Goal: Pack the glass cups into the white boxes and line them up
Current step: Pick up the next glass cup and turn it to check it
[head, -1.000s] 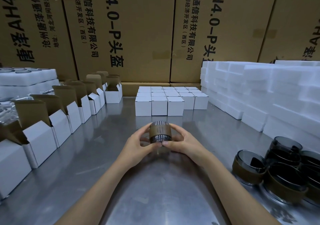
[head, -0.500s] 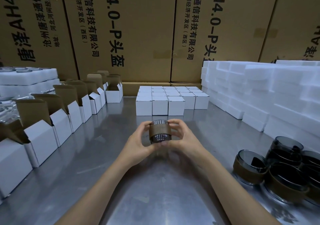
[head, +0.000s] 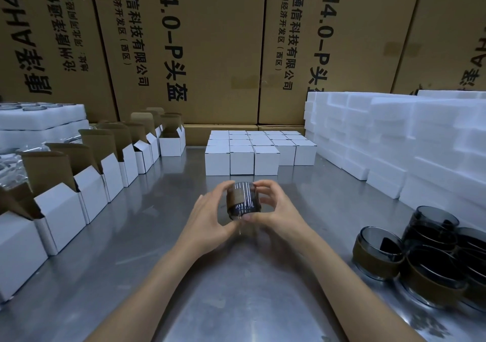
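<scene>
Along the left edge of the steel table (head: 110,249) we've got a row of open white boxes (head: 89,197), flaps up, brown inside, running back twd the cartons. Those are where the cup goes next, so we'd pick the nearest empty one; we can't see into them from here, so which is empty is a guess.

Centre, just above the table: our left hand (head: 207,215) & right hand (head: 278,210) are both wrapped round one glass cup (head: 242,199), fingers curled on its sides, thumbs low near the base. It's dark glass w/ a brown band, seemingly upside down, though glare on the wall blurs it. It's held off the table, just in front of the closed white boxes (head: 242,160) lined up in a block.

To do this well, we judge:
- keep the grip on the band, not bare glass, since it likely slips less
- settle which end goes in first before moving left
- lower it straight in so the flaps don't catch, then close & butt the box against the block's front row.

Right of the block, stacked foam trays (head: 394,141). Near right corner: more glass cups (head: 378,255) waiting, touching each other, well apart from our hands.
</scene>
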A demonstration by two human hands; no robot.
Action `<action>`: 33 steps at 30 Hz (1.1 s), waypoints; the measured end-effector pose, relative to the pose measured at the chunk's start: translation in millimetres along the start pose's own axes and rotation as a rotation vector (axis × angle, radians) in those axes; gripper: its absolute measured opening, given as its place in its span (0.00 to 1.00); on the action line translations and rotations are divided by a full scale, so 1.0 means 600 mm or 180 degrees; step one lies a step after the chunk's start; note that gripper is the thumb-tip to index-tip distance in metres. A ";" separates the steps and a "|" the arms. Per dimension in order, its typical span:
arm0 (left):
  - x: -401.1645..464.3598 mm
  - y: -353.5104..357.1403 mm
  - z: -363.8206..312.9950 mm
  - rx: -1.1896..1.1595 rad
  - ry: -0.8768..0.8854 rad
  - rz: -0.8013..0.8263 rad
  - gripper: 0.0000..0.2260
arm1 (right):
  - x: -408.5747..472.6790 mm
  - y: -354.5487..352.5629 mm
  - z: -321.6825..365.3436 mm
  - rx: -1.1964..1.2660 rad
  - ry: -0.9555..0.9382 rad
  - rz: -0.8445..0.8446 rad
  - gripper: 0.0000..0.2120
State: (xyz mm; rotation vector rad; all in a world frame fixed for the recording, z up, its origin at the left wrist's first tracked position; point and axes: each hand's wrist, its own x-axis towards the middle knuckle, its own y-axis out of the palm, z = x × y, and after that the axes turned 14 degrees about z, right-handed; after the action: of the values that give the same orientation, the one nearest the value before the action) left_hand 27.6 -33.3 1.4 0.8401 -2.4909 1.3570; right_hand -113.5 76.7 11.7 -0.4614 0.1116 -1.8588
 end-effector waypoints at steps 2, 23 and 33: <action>0.001 0.000 0.000 0.0342 0.0029 -0.0065 0.30 | 0.001 -0.001 -0.002 -0.0112 -0.0078 0.0014 0.30; -0.002 0.002 0.000 -0.0892 -0.0326 0.0028 0.26 | -0.002 0.006 0.000 0.0593 0.0132 0.0339 0.31; 0.000 0.002 0.001 -0.0567 -0.0082 -0.0087 0.27 | -0.006 0.007 0.007 0.0306 -0.0021 0.0216 0.30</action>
State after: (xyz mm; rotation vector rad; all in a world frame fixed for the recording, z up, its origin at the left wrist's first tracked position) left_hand 26.9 -33.4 0.3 0.8539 -2.5630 1.1024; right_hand -107.3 79.5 13.4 -0.3925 0.0328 -1.7875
